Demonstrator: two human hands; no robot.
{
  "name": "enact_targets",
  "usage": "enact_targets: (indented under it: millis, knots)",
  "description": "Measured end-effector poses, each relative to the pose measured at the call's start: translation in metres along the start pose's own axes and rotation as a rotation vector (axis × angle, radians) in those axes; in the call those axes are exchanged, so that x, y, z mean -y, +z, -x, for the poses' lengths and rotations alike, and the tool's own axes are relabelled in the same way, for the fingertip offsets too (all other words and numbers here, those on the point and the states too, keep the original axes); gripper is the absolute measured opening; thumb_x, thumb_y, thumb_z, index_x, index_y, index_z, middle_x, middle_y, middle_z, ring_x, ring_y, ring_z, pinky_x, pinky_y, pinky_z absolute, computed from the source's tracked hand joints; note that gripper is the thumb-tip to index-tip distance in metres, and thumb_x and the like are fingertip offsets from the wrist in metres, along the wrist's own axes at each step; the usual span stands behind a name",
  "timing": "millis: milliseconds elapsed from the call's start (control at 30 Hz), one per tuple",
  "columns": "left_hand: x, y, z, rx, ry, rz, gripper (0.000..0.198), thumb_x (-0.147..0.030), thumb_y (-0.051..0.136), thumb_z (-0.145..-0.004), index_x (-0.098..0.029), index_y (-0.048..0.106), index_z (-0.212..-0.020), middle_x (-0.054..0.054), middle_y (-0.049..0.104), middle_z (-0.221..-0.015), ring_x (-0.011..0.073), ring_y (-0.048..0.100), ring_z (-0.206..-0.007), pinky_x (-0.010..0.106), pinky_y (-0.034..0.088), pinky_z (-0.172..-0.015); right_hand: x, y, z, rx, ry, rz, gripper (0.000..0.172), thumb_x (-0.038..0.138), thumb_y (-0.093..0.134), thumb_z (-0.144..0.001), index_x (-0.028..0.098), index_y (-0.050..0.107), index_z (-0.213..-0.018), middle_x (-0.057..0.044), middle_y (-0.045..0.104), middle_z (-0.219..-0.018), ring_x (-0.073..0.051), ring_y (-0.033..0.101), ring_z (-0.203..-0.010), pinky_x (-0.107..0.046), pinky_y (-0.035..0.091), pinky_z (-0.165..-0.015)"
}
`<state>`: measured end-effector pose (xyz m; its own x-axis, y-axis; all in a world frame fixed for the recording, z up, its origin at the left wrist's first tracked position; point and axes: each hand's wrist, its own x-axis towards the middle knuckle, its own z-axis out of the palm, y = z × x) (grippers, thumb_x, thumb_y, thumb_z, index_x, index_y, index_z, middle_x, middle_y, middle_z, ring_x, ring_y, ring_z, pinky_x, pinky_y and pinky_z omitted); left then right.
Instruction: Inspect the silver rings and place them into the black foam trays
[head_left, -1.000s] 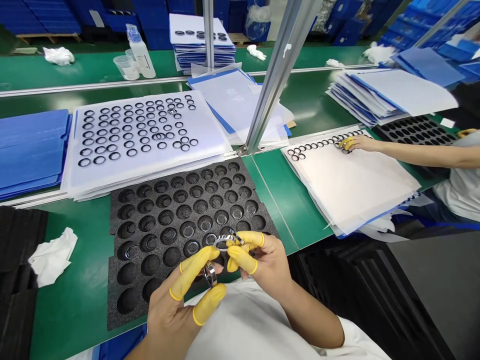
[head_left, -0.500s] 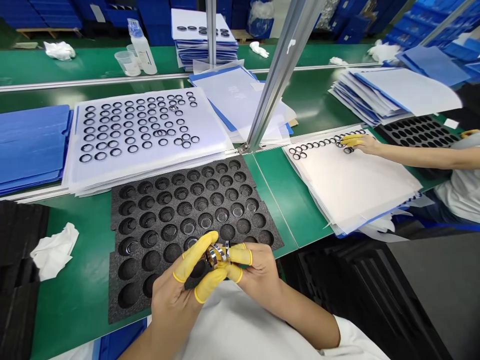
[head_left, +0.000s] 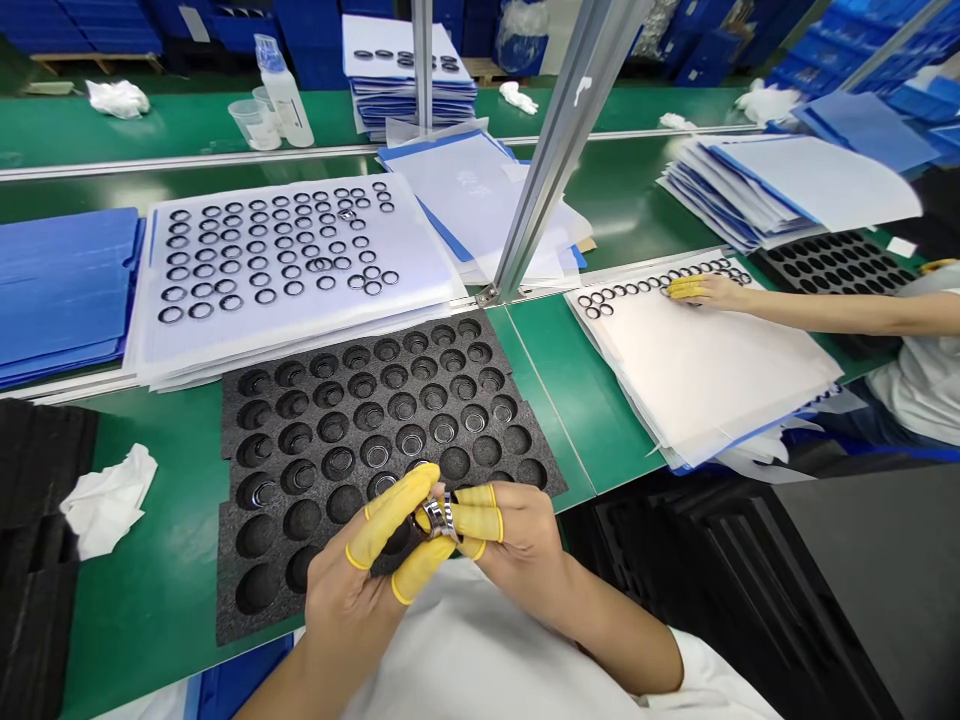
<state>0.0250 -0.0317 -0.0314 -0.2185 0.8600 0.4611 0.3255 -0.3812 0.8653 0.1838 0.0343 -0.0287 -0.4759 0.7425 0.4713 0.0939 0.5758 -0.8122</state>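
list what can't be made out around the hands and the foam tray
Head view, the only one:
How many metal rings there are: fingers of the left hand and right hand cover them.
Foam tray near pockets: hidden behind both hands.
Whether the co-worker's hand grips a ring: too small.
Bottle label: too small.

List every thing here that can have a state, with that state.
Shiny metal rings: pinched together between both hands' fingertips.
Left hand in yellow finger cots: closed on the rings.
Right hand in yellow finger cots: closed on the rings.
Black foam tray with round pockets: partly filled, nearest pockets empty.
White sheet of black rings: lying flat, rows loaded.
Clear plastic bottle: upright.
White cloth: crumpled.
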Motion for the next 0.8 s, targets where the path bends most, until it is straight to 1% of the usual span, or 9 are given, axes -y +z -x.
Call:
enact_targets:
  millis: [100,200,267,333,433,533,600,667,800]
  knots:
    - [0.001,-0.001,0.0,0.002,0.01,-0.032,0.064,-0.019,0.08,-0.084,-0.031,0.06,-0.143,0.004,0.074,-0.131,0.021,0.077,-0.106,0.026,0.063,-0.094,-0.002,0.001,0.001,0.016,0.052,-0.051,0.019,0.02,0.066,-0.095,0.024,0.082,-0.105,-0.007,0.081,-0.099,-0.015,0.075,-0.074,-0.024,0.062,-0.071]
    - [0.004,-0.003,0.001,0.01,0.006,-0.069,0.064,-0.022,0.081,-0.084,-0.034,0.059,-0.143,0.003,0.077,-0.125,0.0227,0.078,-0.104,0.029,0.065,-0.091,-0.003,0.002,-0.001,0.033,0.2,-0.218,0.018,0.03,0.068,-0.095,0.023,0.083,-0.104,-0.007,0.081,-0.093,-0.015,0.074,-0.069,-0.023,0.061,-0.063]
    - [0.007,-0.005,0.003,0.015,-0.059,-0.061,0.059,-0.026,0.081,-0.083,-0.032,0.063,-0.14,0.004,0.079,-0.121,0.0238,0.079,-0.102,0.03,0.066,-0.088,-0.003,0.002,-0.003,0.057,0.313,-0.327,0.023,0.039,0.069,-0.094,0.023,0.083,-0.103,-0.006,0.081,-0.087,-0.015,0.073,-0.065,-0.022,0.059,-0.058]
    - [0.013,-0.007,0.006,0.031,-0.206,0.004,0.053,-0.031,0.08,-0.085,-0.029,0.066,-0.136,0.007,0.079,-0.121,0.0253,0.078,-0.103,0.031,0.067,-0.086,-0.004,0.003,-0.005,0.088,0.365,-0.38,0.03,0.048,0.068,-0.094,0.024,0.083,-0.101,-0.005,0.08,-0.083,-0.015,0.073,-0.064,-0.022,0.059,-0.058]
    - [0.02,-0.008,0.008,0.082,-0.433,0.22,0.05,-0.035,0.076,-0.088,-0.026,0.066,-0.136,0.011,0.077,-0.124,0.0273,0.077,-0.106,0.034,0.066,-0.089,-0.006,0.005,-0.004,0.141,0.319,-0.316,0.036,0.055,0.066,-0.093,0.024,0.083,-0.1,-0.005,0.079,-0.081,-0.015,0.072,-0.068,-0.022,0.059,-0.063]
    - [0.024,-0.006,0.009,0.103,-0.531,0.371,0.052,-0.036,0.077,-0.087,-0.024,0.066,-0.137,0.014,0.077,-0.123,0.028,0.077,-0.108,0.037,0.064,-0.094,-0.01,0.009,-0.001,0.155,0.189,-0.153,0.034,0.053,0.064,-0.095,0.024,0.082,-0.101,-0.006,0.077,-0.078,-0.014,0.069,-0.067,-0.022,0.055,-0.062]
    - [0.024,-0.005,0.009,0.109,-0.551,0.364,0.054,-0.035,0.078,-0.086,-0.024,0.065,-0.137,0.014,0.077,-0.123,0.0279,0.075,-0.11,0.038,0.062,-0.096,-0.011,0.012,0.0,0.119,0.104,-0.09,0.032,0.051,0.063,-0.096,0.025,0.082,-0.102,-0.006,0.076,-0.075,-0.014,0.066,-0.064,-0.023,0.054,-0.062]
    - [0.024,-0.005,0.009,0.121,-0.537,0.334,0.054,-0.035,0.077,-0.087,-0.024,0.065,-0.138,0.014,0.075,-0.127,0.0277,0.075,-0.112,0.038,0.061,-0.099,-0.011,0.012,-0.002,0.087,0.085,-0.087,0.032,0.05,0.062,-0.097,0.025,0.082,-0.099,-0.005,0.076,-0.074,-0.014,0.064,-0.063,-0.024,0.054,-0.064]
    - [0.021,-0.009,0.004,0.138,-0.462,0.262,0.037,-0.038,0.063,-0.097,-0.023,0.072,-0.129,0.012,0.077,-0.122,0.0254,0.074,-0.108,0.035,0.062,-0.093,-0.007,0.006,-0.009,0.151,0.254,-0.232,0.037,0.055,0.065,-0.094,0.023,0.082,-0.086,-0.004,0.073,-0.07,-0.013,0.063,-0.063,-0.022,0.053,-0.062]
